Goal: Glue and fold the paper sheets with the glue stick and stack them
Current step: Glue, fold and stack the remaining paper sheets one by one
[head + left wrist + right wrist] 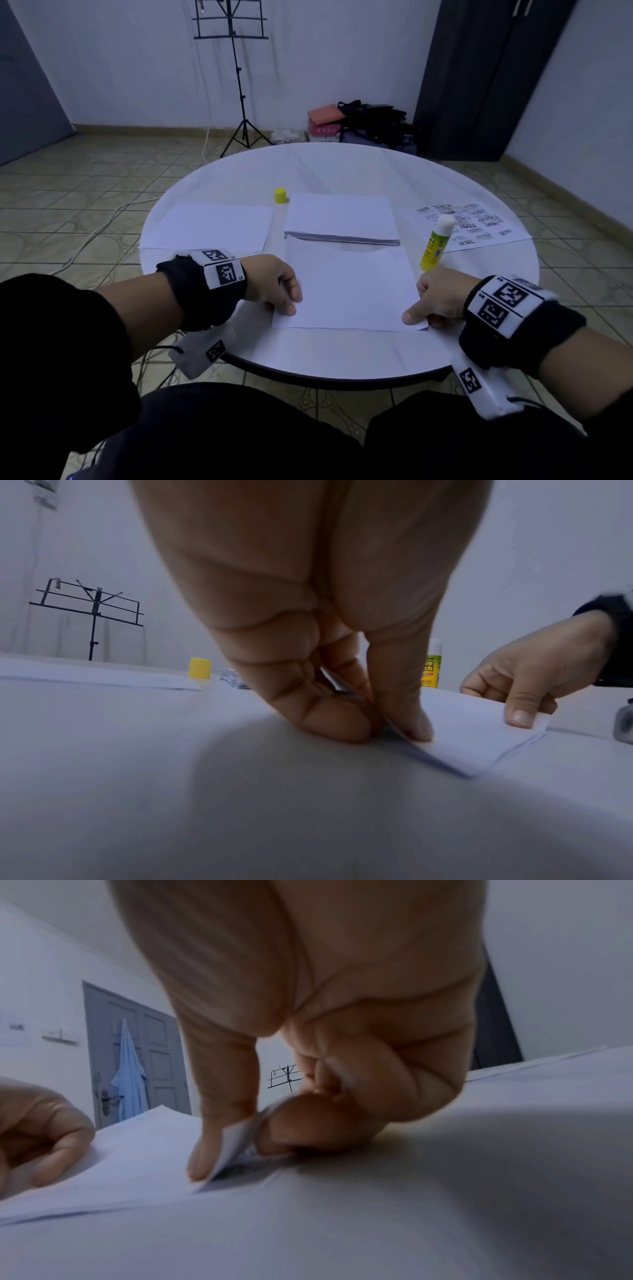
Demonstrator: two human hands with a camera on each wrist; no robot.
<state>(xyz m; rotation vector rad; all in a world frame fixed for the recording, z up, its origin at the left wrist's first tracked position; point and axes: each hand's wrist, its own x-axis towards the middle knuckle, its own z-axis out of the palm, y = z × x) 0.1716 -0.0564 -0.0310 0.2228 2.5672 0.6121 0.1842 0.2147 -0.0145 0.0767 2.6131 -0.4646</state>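
Note:
A white paper sheet (349, 291) lies near the front of the round white table (342, 356). My left hand (279, 287) pinches its near left corner between thumb and fingers (400, 723). My right hand (430, 301) pinches the near right corner (232, 1139), lifting it slightly off the table. An uncapped yellow glue stick (435, 245) stands upright just beyond my right hand. Its yellow cap (280, 196) stands farther back, left of centre. Behind the held sheet lies a stack of paper (340, 219), and another white sheet (209, 226) rests at the left.
A printed label sheet (469, 224) lies at the table's right. On the floor beyond stand a black music stand (236, 68), bags and boxes (359, 126), and a dark cabinet (479, 78). Cables trail on the tiles at left.

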